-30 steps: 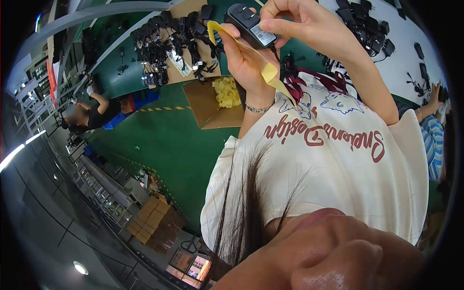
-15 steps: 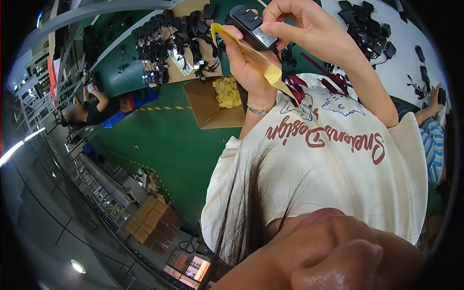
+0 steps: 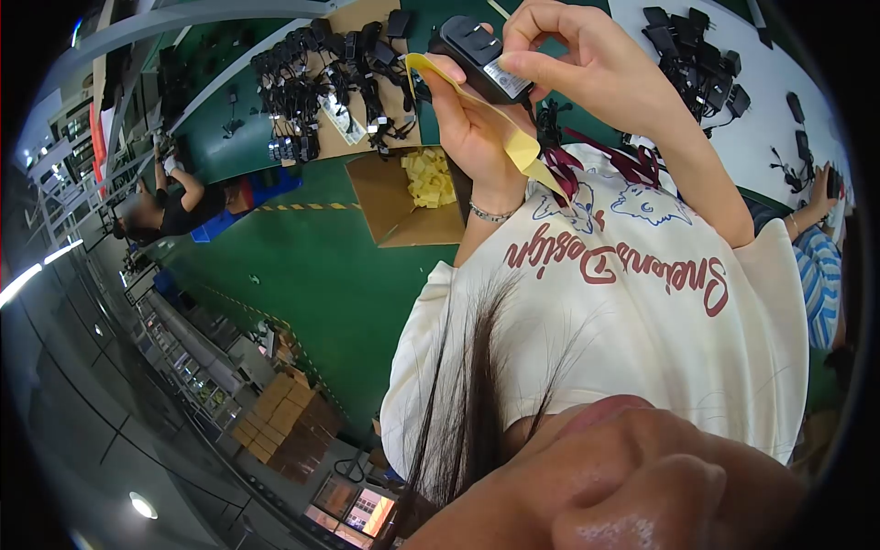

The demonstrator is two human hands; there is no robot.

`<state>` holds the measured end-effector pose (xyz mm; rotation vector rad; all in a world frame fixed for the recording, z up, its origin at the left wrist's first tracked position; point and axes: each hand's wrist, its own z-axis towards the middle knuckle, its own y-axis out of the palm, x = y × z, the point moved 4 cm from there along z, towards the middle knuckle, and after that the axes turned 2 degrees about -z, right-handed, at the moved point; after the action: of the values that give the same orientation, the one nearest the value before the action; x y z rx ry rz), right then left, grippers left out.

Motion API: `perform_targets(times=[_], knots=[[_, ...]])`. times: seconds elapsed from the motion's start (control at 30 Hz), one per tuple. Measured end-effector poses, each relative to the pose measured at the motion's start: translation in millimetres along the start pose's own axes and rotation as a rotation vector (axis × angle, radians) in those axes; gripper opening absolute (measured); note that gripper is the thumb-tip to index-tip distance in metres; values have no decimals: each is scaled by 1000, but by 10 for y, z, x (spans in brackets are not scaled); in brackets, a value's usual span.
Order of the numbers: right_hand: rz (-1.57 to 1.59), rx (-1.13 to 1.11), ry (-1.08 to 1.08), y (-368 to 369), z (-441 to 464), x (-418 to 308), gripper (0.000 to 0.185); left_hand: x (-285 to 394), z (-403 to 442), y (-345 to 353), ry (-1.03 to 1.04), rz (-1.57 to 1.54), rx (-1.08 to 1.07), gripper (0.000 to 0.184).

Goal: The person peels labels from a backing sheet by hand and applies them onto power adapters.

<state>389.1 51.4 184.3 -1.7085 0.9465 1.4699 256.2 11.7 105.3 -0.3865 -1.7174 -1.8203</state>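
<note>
My left hand (image 3: 477, 128) is closed around a black power adapter (image 3: 477, 50), whose flat prongs side and white printed label (image 3: 506, 82) face up. A yellow paper strip (image 3: 495, 119) drapes over the same hand, its lower end hanging in front of the wrist. My right hand (image 3: 587, 69) is closed at the adapter's right edge, thumb tip on the label; its other fingertips are partly hidden. The adapter's black cable (image 3: 550, 119) hangs beside the hands.
Many black adapters (image 3: 312, 73) lie on cardboard on the green table to the left. More adapters (image 3: 692, 64) lie on a white table at right. Below the table edge, an open carton (image 3: 390, 206) holds yellow paper scraps (image 3: 428, 179). Other people are at far left and right.
Both hands and the adapter have shifted slightly down and right in view. The thumb stays at the label, and the grip looks the same.
</note>
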Motion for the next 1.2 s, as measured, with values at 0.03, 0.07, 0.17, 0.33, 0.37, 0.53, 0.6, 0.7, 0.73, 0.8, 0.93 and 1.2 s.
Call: perform_targets(times=[0.03,0.07,0.17,0.33,0.37,0.53,0.6,0.7,0.73,0.8,0.93,1.2], knots=[[-39,13,-13,-3,-12,-18,14,4,-2,10,2,-1,-1,27],[-77,26,-24,-1,-20,-31,14,13,-3,16,8,10,-7,27],[-175,61,-55,7,-23,-79,15,30,22,24,25,31,-18,28],[-210,101,-65,35,-52,-130,14,47,32,31,63,51,-29,28],[-208,105,-65,42,-60,-138,14,51,31,20,55,28,-50,28],[-107,140,-102,75,-89,-193,13,85,56,78,61,-3,-67,29],[-94,123,-91,74,-88,-197,13,93,61,99,54,-24,-60,29],[-121,145,-157,99,-95,-229,14,114,65,165,41,-65,-47,28],[-129,152,-174,117,-107,-237,15,131,53,205,11,-90,6,29],[-181,256,-373,126,-157,-314,15,141,48,263,-47,-142,105,31],[-162,347,-641,-28,-183,-329,14,55,281,47,-125,-372,270,29],[-229,396,-374,-270,7,-101,17,380,215,661,110,-179,-338,34]])
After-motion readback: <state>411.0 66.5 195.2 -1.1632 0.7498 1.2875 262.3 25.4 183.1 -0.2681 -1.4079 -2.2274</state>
